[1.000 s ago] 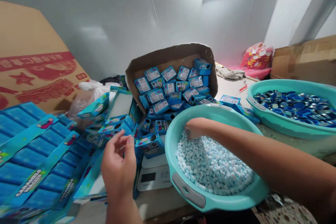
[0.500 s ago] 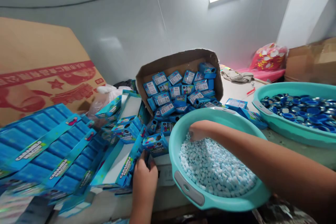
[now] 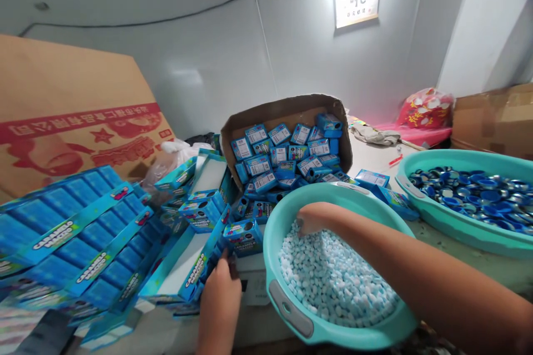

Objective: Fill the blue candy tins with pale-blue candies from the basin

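Note:
My right hand [image 3: 312,218] reaches into a turquoise basin [image 3: 333,338] of small pale blue and white candies [image 3: 333,277]. Its fingers are curled, with the tips down among the candies at the left side. Left of the basin, my left hand [image 3: 220,288] is at the lower front corner of a small blue candy box [image 3: 244,238], beside an open blue display tray [image 3: 179,266]. Its forefinger and thumb are bent around a dark gap; the other fingers, and whatever they may hold, are hidden.
A tipped carton [image 3: 287,108] full of small blue boxes lies behind the basin. Filled display trays [image 3: 79,238] stack at left, before a large cardboard box [image 3: 75,77]. At right stands another turquoise basin [image 3: 458,227] with blue and silvery round pieces.
The view has tilted slightly upward, so the basin and boxes sit lower. My left hand has shifted a little left and down in the picture; my right hand stays in the candies.

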The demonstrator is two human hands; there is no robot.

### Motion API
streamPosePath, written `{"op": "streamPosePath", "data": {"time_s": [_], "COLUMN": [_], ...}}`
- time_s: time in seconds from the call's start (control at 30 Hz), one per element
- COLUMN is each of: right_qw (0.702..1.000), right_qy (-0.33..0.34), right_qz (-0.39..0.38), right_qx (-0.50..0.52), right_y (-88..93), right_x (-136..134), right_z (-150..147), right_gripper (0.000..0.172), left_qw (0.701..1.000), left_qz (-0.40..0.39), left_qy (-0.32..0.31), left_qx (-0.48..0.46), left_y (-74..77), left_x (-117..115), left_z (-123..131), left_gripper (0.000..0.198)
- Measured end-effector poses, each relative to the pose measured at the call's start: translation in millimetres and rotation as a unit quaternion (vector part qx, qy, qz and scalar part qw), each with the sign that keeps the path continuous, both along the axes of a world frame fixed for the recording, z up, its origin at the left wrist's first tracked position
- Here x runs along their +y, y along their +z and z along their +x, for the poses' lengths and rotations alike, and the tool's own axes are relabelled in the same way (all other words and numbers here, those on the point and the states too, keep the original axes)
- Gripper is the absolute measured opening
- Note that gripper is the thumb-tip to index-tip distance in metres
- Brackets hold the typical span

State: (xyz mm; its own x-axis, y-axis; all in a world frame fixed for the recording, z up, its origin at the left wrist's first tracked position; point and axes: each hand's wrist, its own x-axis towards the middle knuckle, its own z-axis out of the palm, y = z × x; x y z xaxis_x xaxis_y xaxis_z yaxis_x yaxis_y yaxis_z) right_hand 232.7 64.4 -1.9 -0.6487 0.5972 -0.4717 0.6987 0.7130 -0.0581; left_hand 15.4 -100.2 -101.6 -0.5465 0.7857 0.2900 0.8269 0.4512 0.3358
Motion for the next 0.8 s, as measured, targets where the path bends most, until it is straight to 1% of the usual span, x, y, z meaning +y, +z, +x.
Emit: {"op": "streamPosePath", "data": {"time_s": [0.07, 0.1, 0.17, 0.2, 0.23, 0.3, 0.33, 0.4, 0.47, 0.53, 0.6, 0.67, 0.7, 0.73, 0.8], "right_qw": [1.0, 1.0, 1.0, 1.0, 1.0, 1.0, 0.999, 0.999, 0.999, 0.998, 0.997, 0.996, 0.996, 0.995, 0.994], "right_qy": [0.003, 0.004, 0.002, 0.0, -0.002, -0.005, -0.006, -0.008, -0.012, -0.017, -0.023, -0.029, -0.032, -0.035, -0.041], "right_qz": [-0.004, -0.006, -0.01, -0.014, -0.017, -0.027, -0.031, -0.041, -0.048, -0.049, -0.05, -0.056, -0.062, -0.067, -0.07], "right_qx": [0.0, 0.001, 0.003, 0.004, 0.004, 0.006, 0.007, 0.013, 0.023, 0.037, 0.051, 0.059, 0.062, 0.065, 0.075], "right_y": [1.4, 1.8, 1.7, 1.3, 0.5, -1.8, -3.3, -6.7, -10.0, -12.5, -13.9, -14.5, -14.7, -15.1, -16.4], "right_x": [0, 0, 0, 0, 1, 2, 3, 7, 12, 17, 21, 23, 22, 21, 18], "right_z": [1, 1, 1, 1, 1, 0, 0, 1, 3, 5, 8, 9, 10, 10, 10], "right_gripper": [0.036, 0.036, 0.036, 0.036, 0.035, 0.035, 0.035, 0.035, 0.037, 0.04, 0.041, 0.04, 0.038, 0.036, 0.032], "left_qw": [0.992, 0.98, 0.949, 0.939, 0.933, 0.92, 0.915, 0.919, 0.934, 0.944, 0.94, 0.925, 0.916, 0.904, 0.876], "left_qz": [0.09, 0.144, 0.229, 0.255, 0.274, 0.313, 0.324, 0.31, 0.268, 0.252, 0.284, 0.325, 0.332, 0.334, 0.293], "left_qy": [-0.044, -0.076, -0.125, -0.132, -0.129, -0.138, -0.152, -0.186, -0.203, -0.191, -0.168, -0.167, -0.188, -0.229, -0.354], "left_qx": [0.074, 0.114, 0.175, 0.191, 0.193, 0.192, 0.184, 0.156, 0.123, 0.096, 0.086, 0.108, 0.123, 0.136, 0.145], "left_y": [0.6, 5.0, 22.3, 33.7, 45.5, 65.0, 71.2, 75.5, 71.6, 63.2, 52.1, 38.9, 31.5, 23.6, 6.5], "left_x": [-14, -21, -31, -31, -29, -15, -5, 17, 30, 30, 15, -11, -25, -40, -67], "left_z": [0, 1, 5, 6, 8, 9, 10, 11, 12, 13, 9, -4, -14, -25, -46], "left_gripper": [0.036, 0.035, 0.034, 0.033, 0.031, 0.026, 0.024, 0.021, 0.024, 0.03, 0.034, 0.03, 0.026, 0.021, 0.019]}}
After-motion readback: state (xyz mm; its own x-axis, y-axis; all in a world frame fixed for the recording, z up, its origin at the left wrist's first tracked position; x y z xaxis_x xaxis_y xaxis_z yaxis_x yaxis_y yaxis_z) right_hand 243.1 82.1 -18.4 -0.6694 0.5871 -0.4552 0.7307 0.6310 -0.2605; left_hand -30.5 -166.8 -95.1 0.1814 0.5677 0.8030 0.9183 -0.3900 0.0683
